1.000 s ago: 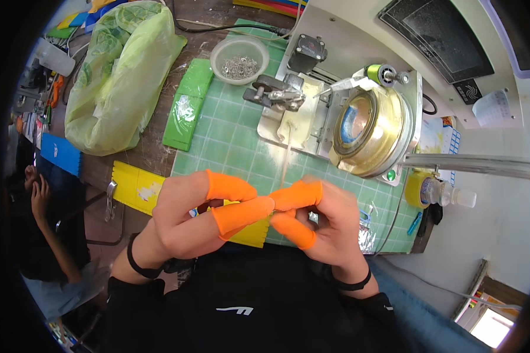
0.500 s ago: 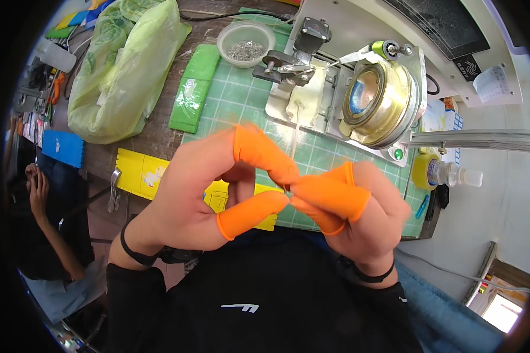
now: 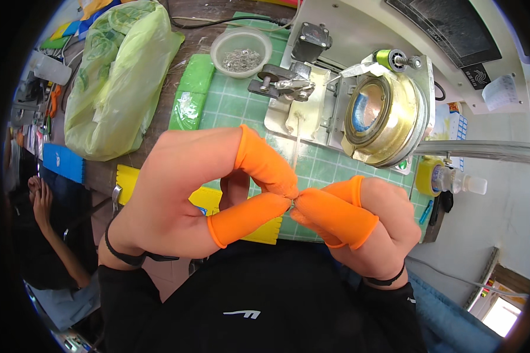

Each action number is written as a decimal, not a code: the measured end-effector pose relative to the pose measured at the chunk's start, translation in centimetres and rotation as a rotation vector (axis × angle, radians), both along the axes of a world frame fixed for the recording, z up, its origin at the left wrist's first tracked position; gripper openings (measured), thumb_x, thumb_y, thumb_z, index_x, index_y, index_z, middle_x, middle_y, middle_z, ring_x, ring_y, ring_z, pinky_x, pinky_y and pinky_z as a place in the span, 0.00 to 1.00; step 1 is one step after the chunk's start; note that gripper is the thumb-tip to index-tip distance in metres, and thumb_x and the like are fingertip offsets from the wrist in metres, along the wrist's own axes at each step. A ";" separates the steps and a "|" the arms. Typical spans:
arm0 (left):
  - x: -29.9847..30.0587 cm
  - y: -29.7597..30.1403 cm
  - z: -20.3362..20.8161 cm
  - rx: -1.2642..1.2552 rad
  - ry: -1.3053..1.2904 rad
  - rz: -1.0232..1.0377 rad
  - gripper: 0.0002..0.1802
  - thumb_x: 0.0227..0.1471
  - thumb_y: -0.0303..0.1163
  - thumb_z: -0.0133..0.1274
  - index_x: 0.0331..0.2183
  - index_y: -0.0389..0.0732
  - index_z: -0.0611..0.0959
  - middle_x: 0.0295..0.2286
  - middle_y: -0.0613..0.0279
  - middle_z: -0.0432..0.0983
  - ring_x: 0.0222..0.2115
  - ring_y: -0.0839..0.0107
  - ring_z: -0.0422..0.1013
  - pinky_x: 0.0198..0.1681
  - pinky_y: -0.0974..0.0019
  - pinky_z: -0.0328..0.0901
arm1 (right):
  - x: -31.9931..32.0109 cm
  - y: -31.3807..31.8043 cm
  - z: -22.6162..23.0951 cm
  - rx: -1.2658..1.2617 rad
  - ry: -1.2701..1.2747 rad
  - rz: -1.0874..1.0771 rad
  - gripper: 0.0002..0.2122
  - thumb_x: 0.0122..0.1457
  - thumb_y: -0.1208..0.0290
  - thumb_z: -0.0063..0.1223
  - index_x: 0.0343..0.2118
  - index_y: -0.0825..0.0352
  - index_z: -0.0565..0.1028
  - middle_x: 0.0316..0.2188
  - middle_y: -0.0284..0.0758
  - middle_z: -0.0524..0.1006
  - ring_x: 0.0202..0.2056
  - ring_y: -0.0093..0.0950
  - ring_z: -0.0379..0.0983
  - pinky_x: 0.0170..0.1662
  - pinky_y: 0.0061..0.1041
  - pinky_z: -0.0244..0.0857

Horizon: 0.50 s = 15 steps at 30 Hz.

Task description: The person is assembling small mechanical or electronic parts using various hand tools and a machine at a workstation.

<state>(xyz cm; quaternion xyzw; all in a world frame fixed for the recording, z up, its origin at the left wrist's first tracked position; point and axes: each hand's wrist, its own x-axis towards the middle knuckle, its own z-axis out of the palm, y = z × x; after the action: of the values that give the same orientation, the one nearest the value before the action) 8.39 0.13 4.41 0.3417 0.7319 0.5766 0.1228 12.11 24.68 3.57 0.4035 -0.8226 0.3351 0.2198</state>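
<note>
Orange finger cots cover the thumb and a finger of my left hand (image 3: 188,188) and the fingertips of my right hand (image 3: 359,212). Both hands are closed in a pinch, their tips meeting over the front of a green cutting mat (image 3: 321,167). Something tiny and thin lies between the tips, too small to name. Partly hidden behind my left hand is a yellow strip (image 3: 265,232) with notched edges. Beyond my hands, a thin pale rod (image 3: 298,138) sticks out toward me from a clamp fixture (image 3: 291,88) on a metal plate.
A bowl of small metal pieces (image 3: 241,53) stands at the far middle, beside green packets (image 3: 191,88). A yellow-green plastic bag (image 3: 121,82) lies far left. At right are a round brass-coloured machine part (image 3: 388,115) and clear bottles (image 3: 459,179). Another person's hands (image 3: 41,197) show at left.
My pinched hands have shifted slightly down in the picture, still tip to tip. The whole view has tilted a little.
</note>
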 end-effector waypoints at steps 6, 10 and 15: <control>-0.4 1.2 -0.6 -0.045 0.401 0.138 0.09 0.51 0.18 0.62 0.36 0.34 0.81 0.29 0.55 0.81 0.26 0.68 0.75 0.30 0.69 0.67 | 0.0 -0.6 0.5 -0.065 -0.329 -0.140 0.07 0.54 0.79 0.67 0.33 0.72 0.79 0.25 0.37 0.76 0.21 0.30 0.72 0.22 0.26 0.65; -3.6 1.7 -1.9 -0.058 0.392 0.318 0.07 0.54 0.17 0.59 0.36 0.34 0.79 0.33 0.54 0.81 0.28 0.63 0.76 0.34 0.67 0.69 | -0.2 -1.3 -3.3 -0.301 -0.586 -0.076 0.05 0.60 0.77 0.64 0.34 0.72 0.78 0.26 0.38 0.77 0.24 0.30 0.75 0.29 0.25 0.68; -7.3 3.6 -3.2 -0.151 0.633 0.206 0.08 0.53 0.15 0.56 0.37 0.32 0.78 0.36 0.56 0.79 0.35 0.61 0.76 0.39 0.65 0.70 | 0.0 -3.9 -5.7 -0.674 -0.936 -0.034 0.09 0.71 0.71 0.50 0.36 0.71 0.77 0.25 0.34 0.78 0.24 0.20 0.71 0.28 0.20 0.62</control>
<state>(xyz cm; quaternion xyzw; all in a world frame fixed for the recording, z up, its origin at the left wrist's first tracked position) 1.05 3.76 1.16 0.4180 0.8049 0.3955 -0.1447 12.10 20.78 -2.17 0.1066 -0.6862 0.7181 -0.0459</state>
